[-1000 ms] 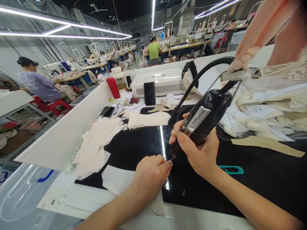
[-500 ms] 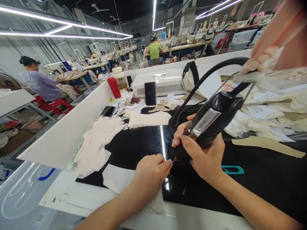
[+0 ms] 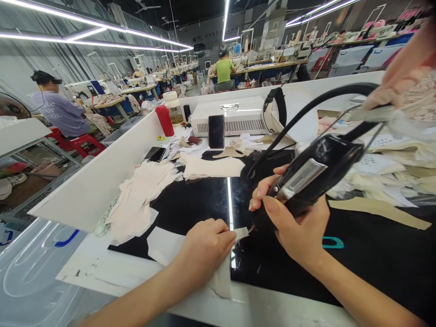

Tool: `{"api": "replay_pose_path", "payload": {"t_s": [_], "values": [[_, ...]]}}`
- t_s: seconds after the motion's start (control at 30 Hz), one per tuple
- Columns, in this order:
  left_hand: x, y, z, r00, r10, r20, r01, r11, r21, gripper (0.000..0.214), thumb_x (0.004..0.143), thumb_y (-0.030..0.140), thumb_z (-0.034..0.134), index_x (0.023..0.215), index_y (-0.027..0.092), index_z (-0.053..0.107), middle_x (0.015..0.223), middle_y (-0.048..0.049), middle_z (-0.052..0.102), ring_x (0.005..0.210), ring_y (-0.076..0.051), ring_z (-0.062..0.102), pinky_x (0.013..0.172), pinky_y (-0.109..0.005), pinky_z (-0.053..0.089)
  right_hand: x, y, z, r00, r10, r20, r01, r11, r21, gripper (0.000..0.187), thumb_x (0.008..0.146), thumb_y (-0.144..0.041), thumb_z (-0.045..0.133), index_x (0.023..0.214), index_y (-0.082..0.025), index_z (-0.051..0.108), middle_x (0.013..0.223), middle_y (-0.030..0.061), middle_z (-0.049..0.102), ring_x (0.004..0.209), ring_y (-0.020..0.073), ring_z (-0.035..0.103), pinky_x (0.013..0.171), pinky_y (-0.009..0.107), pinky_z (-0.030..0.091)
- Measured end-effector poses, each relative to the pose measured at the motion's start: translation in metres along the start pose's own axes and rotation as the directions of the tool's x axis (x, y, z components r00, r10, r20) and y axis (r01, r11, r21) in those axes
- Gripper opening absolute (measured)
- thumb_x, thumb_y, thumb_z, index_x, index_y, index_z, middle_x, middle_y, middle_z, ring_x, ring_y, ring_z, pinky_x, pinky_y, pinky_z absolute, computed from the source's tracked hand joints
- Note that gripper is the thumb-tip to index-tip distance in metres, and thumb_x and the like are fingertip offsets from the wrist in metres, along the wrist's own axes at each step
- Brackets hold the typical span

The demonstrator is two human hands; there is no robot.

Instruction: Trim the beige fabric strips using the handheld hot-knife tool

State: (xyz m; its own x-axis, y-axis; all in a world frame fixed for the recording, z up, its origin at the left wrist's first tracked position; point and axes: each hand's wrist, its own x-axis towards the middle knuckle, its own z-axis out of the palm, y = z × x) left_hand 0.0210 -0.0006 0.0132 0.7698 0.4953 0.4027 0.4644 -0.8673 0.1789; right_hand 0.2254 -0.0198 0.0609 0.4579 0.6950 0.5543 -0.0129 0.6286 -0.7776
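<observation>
1. Your right grip (image 3: pixel 296 227) is clenched around the black handheld tool (image 3: pixel 313 175). The fingers wrap its lower body and the thumb lies along the near side, just below the silver plate.
2. The tool slants down to the left. Its tip meets the edge of the fabric scrap (image 3: pixel 241 233) low on the black desk (image 3: pixel 190 204).
3. Your left grip (image 3: pixel 204 247) pinches the small pale scrap between thumb and fingertips and holds it flat against the desk, right beside the tool tip. The two grips sit close together but do not touch.
4. A thick black cable (image 3: pixel 306 106) arcs up from the rear of the tool, then curves down towards the middle of the desk.
5. Another person's hand (image 3: pixel 405 68) reaches in at the upper right, with its fingertips on a grey piece beside the cable. You cannot tell what that piece is.
6. A white sheet (image 3: pixel 163 245) lies under your left wrist. Beyond it, a heap of cream fabric pieces (image 3: pixel 136 204) spreads along the white side wall.
7. A teal plastic item (image 3: pixel 333 243) lies on the desk just right of your right grip. A tan strip (image 3: pixel 378 210) lies farther right.
8. At the far end stands a white machine box (image 3: pixel 235 118) with a dark phone (image 3: pixel 216 131) leaning on its front. A red bottle (image 3: pixel 165 120) stands to its left.
</observation>
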Motion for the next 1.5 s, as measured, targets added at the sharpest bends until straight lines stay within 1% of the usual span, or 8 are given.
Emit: {"api": "replay_pose_path", "payload": {"t_s": [0.13, 0.37, 0.53, 0.77, 1.03, 1.23, 1.4, 1.5], "values": [[-0.011, 0.002, -0.003, 1.0, 0.02, -0.007, -0.02, 1.0, 0.008, 0.019, 0.12, 0.016, 0.064, 0.11, 0.02, 0.08, 0.097, -0.0009, 0.076, 0.079, -0.019, 0.066, 0.071, -0.035, 0.052, -0.003, -0.007, -0.004, 1.0, 0.013, -0.013, -0.012, 1.0, 0.01, 0.053, 0.092, -0.055, 0.103, 0.124, -0.031, 0.068, 0.085, -0.0052, 0.075, 0.061, 0.0183, 0.07, 0.056, 0.035, 0.066], [-0.018, 0.006, 0.007, 0.999, 0.037, -0.015, -0.035, 0.991, 0.131, 0.017, 0.116, 0.007, 0.063, 0.115, 0.019, 0.075, 0.099, -0.0018, 0.074, 0.081, -0.021, 0.064, 0.069, -0.037, 0.053, -0.004, -0.011, -0.013, 1.0, 0.004, 0.006, -0.004, 1.0, 0.01, 0.045, 0.092, -0.043, 0.103, 0.122, -0.031, 0.073, 0.084, -0.0025, 0.077, 0.063, 0.0204, 0.073, 0.057, 0.036, 0.066], [-0.014, 0.008, 0.005, 0.997, 0.011, 0.076, -0.024, 0.986, 0.168, 0.021, 0.113, 0.001, 0.06, 0.115, 0.019, 0.072, 0.103, -0.0025, 0.074, 0.084, -0.021, 0.066, 0.07, -0.037, 0.056, -0.002, -0.011, -0.019, 0.999, 0.034, 0.003, -0.034, 0.999, -0.017, 0.044, 0.087, -0.038, 0.106, 0.118, -0.032, 0.075, 0.082, -0.0025, 0.075, 0.064, 0.0216, 0.072, 0.059, 0.039, 0.066], [-0.004, 0.009, 0.0, 0.987, 0.139, 0.086, -0.147, 0.984, 0.105, 0.03, 0.12, 0.001, 0.048, 0.108, 0.016, 0.071, 0.11, -0.0055, 0.076, 0.1, -0.02, 0.07, 0.092, -0.034, 0.062, -0.002, -0.01, -0.021, 0.997, 0.075, -0.012, -0.075, 0.997, -0.001, 0.044, 0.084, -0.038, 0.107, 0.116, -0.033, 0.077, 0.082, -0.004, 0.074, 0.065, 0.0205, 0.071, 0.062, 0.039, 0.068], [-0.008, 0.007, 0.011, 0.982, 0.168, 0.089, -0.181, 0.971, 0.155, 0.029, 0.112, -0.005, 0.054, 0.099, 0.016, 0.069, 0.098, -0.006, 0.071, 0.089, -0.021, 0.069, 0.083, -0.033, 0.063, 0.0, -0.011, -0.022, 0.999, 0.052, -0.005, -0.052, 0.997, -0.05, 0.043, 0.086, -0.039, 0.104, 0.116, -0.034, 0.075, 0.082, -0.0033, 0.071, 0.063, 0.0229, 0.07, 0.06, 0.042, 0.066], [-0.005, 0.021, 0.007, 0.99, 0.141, 0.005, -0.138, 0.957, 0.255, 0.034, 0.108, -0.009, 0.053, 0.092, 0.018, 0.067, 0.087, -0.0021, 0.064, 0.075, -0.018, 0.06, 0.069, -0.032, 0.056, -0.001, -0.011, -0.022, 0.999, 0.045, -0.013, -0.046, 0.998, -0.051, 0.043, 0.084, -0.036, 0.103, 0.116, -0.033, 0.075, 0.082, -0.0036, 0.072, 0.064, 0.0226, 0.071, 0.06, 0.042, 0.067], [-0.003, 0.028, 0.006, 0.986, 0.165, -0.013, -0.154, 0.944, 0.293, 0.031, 0.123, 0.017, 0.057, 0.095, 0.015, 0.071, 0.087, -0.0018, 0.062, 0.075, -0.019, 0.058, 0.066, -0.034, 0.053, -0.001, -0.01, -0.021, 0.998, 0.058, -0.011, -0.058, 0.998, -0.027, 0.042, 0.085, -0.035, 0.104, 0.116, -0.033, 0.076, 0.082, -0.0038, 0.073, 0.065, 0.0222, 0.071, 0.061, 0.041, 0.068], [-0.005, 0.028, 0.009, 0.985, 0.171, 0.009, -0.166, 0.936, 0.309, 0.029, 0.124, 0.025, 0.062, 0.1, 0.013, 0.075, 0.093, -0.0031, 0.066, 0.08, -0.02, 0.06, 0.07, -0.034, 0.055, -0.001, -0.01, -0.022, 0.999, 0.05, 0.002, -0.05, 0.998, -0.025, 0.042, 0.086, -0.034, 0.104, 0.118, -0.033, 0.076, 0.083, -0.0038, 0.073, 0.064, 0.0222, 0.072, 0.061, 0.04, 0.068]]}}
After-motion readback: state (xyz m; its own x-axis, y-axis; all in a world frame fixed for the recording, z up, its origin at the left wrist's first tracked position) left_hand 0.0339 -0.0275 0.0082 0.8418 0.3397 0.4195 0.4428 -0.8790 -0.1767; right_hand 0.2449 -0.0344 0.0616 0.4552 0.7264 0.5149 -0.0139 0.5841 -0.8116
